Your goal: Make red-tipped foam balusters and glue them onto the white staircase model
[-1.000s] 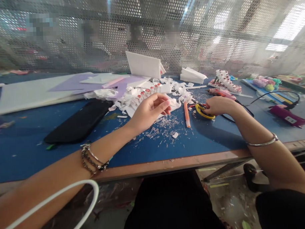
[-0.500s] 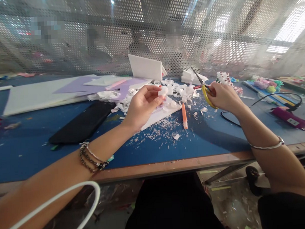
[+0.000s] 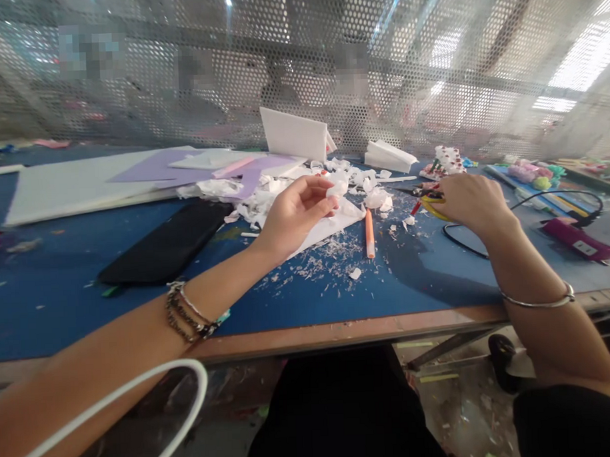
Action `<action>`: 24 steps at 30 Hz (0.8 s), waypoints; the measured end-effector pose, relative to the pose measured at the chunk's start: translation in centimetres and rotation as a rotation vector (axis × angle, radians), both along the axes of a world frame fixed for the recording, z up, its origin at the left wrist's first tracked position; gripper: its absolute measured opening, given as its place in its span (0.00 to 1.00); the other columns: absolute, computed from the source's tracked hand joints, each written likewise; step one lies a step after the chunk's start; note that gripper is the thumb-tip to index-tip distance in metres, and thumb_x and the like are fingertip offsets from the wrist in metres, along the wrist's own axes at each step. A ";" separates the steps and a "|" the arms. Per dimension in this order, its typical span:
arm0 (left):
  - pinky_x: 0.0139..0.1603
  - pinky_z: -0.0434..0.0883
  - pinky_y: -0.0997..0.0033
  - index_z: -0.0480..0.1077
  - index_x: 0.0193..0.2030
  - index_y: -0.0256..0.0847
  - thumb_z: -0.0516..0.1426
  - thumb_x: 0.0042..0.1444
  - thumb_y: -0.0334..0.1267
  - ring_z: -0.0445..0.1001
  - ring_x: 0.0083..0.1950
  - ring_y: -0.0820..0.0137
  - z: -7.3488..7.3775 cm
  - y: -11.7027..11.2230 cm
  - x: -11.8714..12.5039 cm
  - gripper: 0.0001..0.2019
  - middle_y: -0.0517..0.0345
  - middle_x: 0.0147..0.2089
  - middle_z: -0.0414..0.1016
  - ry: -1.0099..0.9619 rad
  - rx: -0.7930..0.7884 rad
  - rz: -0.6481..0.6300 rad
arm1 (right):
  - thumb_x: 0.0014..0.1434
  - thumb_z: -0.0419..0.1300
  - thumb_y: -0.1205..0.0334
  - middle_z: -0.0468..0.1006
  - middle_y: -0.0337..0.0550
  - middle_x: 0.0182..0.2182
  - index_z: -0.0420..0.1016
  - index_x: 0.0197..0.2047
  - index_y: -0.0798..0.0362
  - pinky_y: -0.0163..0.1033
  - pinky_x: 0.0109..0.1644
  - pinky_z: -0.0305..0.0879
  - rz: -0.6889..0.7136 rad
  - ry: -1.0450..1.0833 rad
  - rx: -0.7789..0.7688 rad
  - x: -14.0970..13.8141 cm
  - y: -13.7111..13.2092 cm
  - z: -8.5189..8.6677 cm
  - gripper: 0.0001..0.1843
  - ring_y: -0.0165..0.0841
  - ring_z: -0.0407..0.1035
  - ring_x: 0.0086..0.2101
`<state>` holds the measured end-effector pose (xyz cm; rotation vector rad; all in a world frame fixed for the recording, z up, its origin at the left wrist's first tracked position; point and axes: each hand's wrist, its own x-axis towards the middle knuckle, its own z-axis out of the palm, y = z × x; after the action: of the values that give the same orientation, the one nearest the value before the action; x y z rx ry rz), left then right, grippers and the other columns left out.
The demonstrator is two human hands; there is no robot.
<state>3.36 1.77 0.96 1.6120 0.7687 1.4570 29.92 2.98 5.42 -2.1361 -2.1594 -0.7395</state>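
My left hand [image 3: 304, 212] is closed in a pinch on a small, rounded white piece [image 3: 337, 187], thin and soft-looking; I cannot tell if it is paper or foam. It hovers above a pile of white scraps [image 3: 257, 205] and a white sheet [image 3: 315, 236]. On the right, my right hand [image 3: 477, 199] is closed on a pair of scissors [image 3: 437, 207] by the yellow handles, the dark blades pointing left, low over the table. A thin red stick [image 3: 415, 206] shows beside the handles. An orange pen-like tool [image 3: 369, 234] lies between the hands.
A black slab-like case [image 3: 165, 245] lies left, with white and lilac sheets [image 3: 83, 186] behind it. White blocks [image 3: 390, 155] stand near the perforated metal screen [image 3: 299, 69]. Right are a purple device [image 3: 578, 237], black cable [image 3: 455, 240] and pompoms [image 3: 536, 172]. Shavings litter the blue tabletop [image 3: 308, 305].
My right hand has moved slightly right and lowered the scissors, whose blades swung from pointing up to pointing left. My left hand shifted slightly right and down with the white piece.
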 end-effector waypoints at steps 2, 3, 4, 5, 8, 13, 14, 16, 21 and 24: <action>0.37 0.72 0.74 0.65 0.36 0.38 0.60 0.47 0.34 0.70 0.35 0.75 0.0 0.0 0.0 0.10 0.60 0.32 0.68 -0.001 -0.002 -0.024 | 0.54 0.50 0.50 0.75 0.62 0.35 0.72 0.37 0.62 0.40 0.27 0.53 -0.029 -0.017 0.044 0.3 -0.5 0.4 0.22 0.45 0.69 0.33; 0.37 0.72 0.74 0.65 0.36 0.38 0.60 0.48 0.34 0.70 0.35 0.75 -0.1 0.0 0.0 0.10 0.60 0.32 0.68 -0.002 -0.001 -0.038 | 0.54 0.51 0.51 0.75 0.62 0.35 0.72 0.37 0.62 0.39 0.27 0.52 -0.033 -0.029 0.064 0.5 -0.7 0.6 0.21 0.45 0.69 0.34; 0.37 0.72 0.74 0.65 0.37 0.38 0.60 0.48 0.34 0.70 0.35 0.75 -0.1 0.0 0.0 0.10 0.60 0.32 0.68 -0.002 0.000 -0.052 | 0.54 0.51 0.53 0.74 0.62 0.36 0.71 0.38 0.62 0.39 0.27 0.52 -0.029 -0.043 0.078 0.7 -0.9 0.8 0.20 0.45 0.69 0.35; 0.37 0.71 0.75 0.65 0.37 0.38 0.60 0.48 0.34 0.70 0.35 0.75 -0.1 0.0 0.0 0.10 0.60 0.33 0.67 -0.002 0.001 -0.066 | 0.53 0.52 0.54 0.74 0.61 0.37 0.71 0.38 0.62 0.39 0.27 0.52 -0.018 -0.059 0.087 0.9 -1.0 0.9 0.19 0.44 0.69 0.36; 0.36 0.71 0.75 0.66 0.36 0.38 0.60 0.47 0.34 0.69 0.34 0.76 -0.3 0.0 0.1 0.10 0.61 0.33 0.67 0.006 -0.011 -0.090 | 0.53 0.53 0.56 0.74 0.60 0.38 0.71 0.38 0.61 0.38 0.27 0.50 0.014 -0.111 0.091 1.5 -1.0 1.5 0.16 0.43 0.68 0.37; 0.36 0.71 0.75 0.65 0.35 0.38 0.60 0.46 0.36 0.68 0.33 0.76 -0.4 0.2 0.1 0.10 0.61 0.32 0.66 0.039 -0.012 -0.098 | 0.54 0.52 0.50 0.74 0.61 0.36 0.71 0.37 0.61 0.39 0.27 0.49 0.069 -0.162 0.056 2.0 0.2 2.3 0.21 0.43 0.68 0.35; 0.36 0.71 0.75 0.65 0.35 0.38 0.60 0.46 0.36 0.68 0.33 0.76 -0.5 0.2 0.1 0.10 0.60 0.32 0.67 0.042 -0.007 -0.099 | 0.54 0.52 0.48 0.74 0.61 0.37 0.71 0.37 0.61 0.39 0.28 0.49 0.085 -0.161 0.046 2.0 0.5 2.4 0.22 0.42 0.67 0.34; 0.36 0.71 0.75 0.65 0.35 0.38 0.60 0.46 0.37 0.69 0.33 0.75 -0.5 0.3 0.1 0.10 0.60 0.32 0.67 0.048 -0.004 -0.095 | 0.52 0.52 0.44 0.72 0.63 0.39 0.70 0.40 0.62 0.39 0.30 0.50 0.109 -0.147 0.051 1.7 1.1 2.5 0.27 0.43 0.66 0.37; 0.36 0.71 0.75 0.65 0.35 0.38 0.60 0.46 0.38 0.69 0.33 0.75 -0.5 0.3 0.0 0.11 0.60 0.32 0.68 0.063 -0.018 -0.094 | 0.48 0.50 0.37 0.69 0.66 0.44 0.67 0.44 0.64 0.42 0.34 0.53 0.171 -0.068 0.051 0.3 2.1 2.9 0.37 0.50 0.63 0.43; 0.35 0.71 0.76 0.66 0.35 0.38 0.61 0.45 0.37 0.69 0.33 0.76 -0.4 0.3 0.1 0.11 0.60 0.33 0.68 0.030 -0.040 -0.101 | 0.47 0.49 0.34 0.72 0.64 0.35 0.71 0.34 0.62 0.43 0.33 0.53 0.199 0.011 -0.028 -0.5 2.5 3.2 0.35 0.49 0.66 0.37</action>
<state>3.41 2.05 0.59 1.6216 0.7181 1.3403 29.38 5.49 8.60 -1.8943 -2.3446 -0.6834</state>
